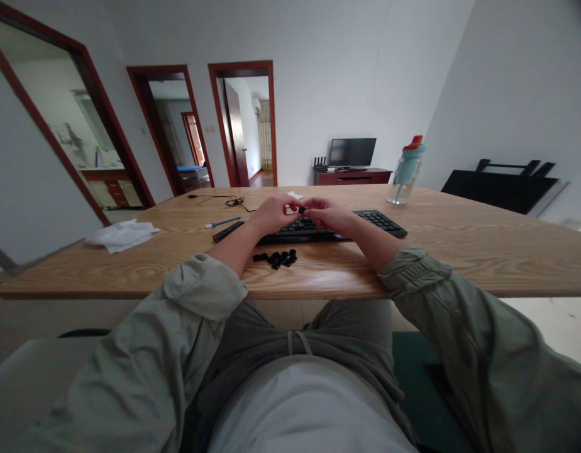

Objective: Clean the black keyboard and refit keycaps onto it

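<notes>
A black keyboard (382, 221) lies on the wooden table, partly hidden under my forearms and hands. Above its middle, my left hand (275, 214) and my right hand (329, 214) meet, fingers pinched around a small black keycap (302, 210). Both hands appear to touch it from either side. Near the table's front edge, just before the keyboard, a small pile of loose black keycaps (276, 258) sits by my left forearm.
Left of the keyboard are a dark slim tool (227, 231), a blue-handled brush (223, 223) and a coiled black cable (234, 201). White tissues (123, 234) lie farther left. A water bottle with a red lid (407, 171) stands at the back right.
</notes>
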Demonstrator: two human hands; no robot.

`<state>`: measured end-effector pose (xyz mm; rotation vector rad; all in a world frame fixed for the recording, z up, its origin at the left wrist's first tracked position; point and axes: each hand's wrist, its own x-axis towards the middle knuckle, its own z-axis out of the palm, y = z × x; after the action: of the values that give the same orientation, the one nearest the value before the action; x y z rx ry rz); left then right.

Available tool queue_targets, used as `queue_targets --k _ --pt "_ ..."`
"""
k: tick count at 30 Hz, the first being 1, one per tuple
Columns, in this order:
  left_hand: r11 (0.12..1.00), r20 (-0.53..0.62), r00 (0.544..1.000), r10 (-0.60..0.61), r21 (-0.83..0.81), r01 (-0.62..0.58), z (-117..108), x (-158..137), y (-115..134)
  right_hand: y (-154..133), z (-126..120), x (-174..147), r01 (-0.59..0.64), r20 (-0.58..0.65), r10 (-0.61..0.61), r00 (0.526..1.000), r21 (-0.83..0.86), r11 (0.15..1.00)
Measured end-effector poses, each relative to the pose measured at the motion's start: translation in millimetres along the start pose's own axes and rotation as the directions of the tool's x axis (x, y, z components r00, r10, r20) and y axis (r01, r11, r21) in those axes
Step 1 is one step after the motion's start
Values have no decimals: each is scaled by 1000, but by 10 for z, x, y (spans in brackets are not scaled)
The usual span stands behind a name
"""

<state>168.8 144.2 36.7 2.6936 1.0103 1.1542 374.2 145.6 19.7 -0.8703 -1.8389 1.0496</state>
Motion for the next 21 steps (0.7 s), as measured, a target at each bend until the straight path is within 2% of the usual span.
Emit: queue_targets --k 4,7,9,11,16,21 --pt "999 -28 999 -25 35 26 -23 2 -18 -71 -10 3 -20 -113 20 993 4 1000" --pt "998 -30 999 -28 53 30 -34 -3 -37 -143 -47 -11 -11 -235 2 972 -38 999" --pt "998 -23 999 -30 57 31 -34 -7 -47 -173 -78 -21 -7 -275 -17 961 -85 996" --pt "998 -24 999 -36 58 37 -28 -10 -44 -177 -100 -24 -12 -260 -29 965 -156 988" --pt "998 -29 999 -32 51 33 8 15 23 -135 -88 -3 5 -123 -38 992 -255 967" --pt "999 -26 1000 -5 51 7 74 63 114 -188 -76 -12 -1 -138 -35 990 -252 968"
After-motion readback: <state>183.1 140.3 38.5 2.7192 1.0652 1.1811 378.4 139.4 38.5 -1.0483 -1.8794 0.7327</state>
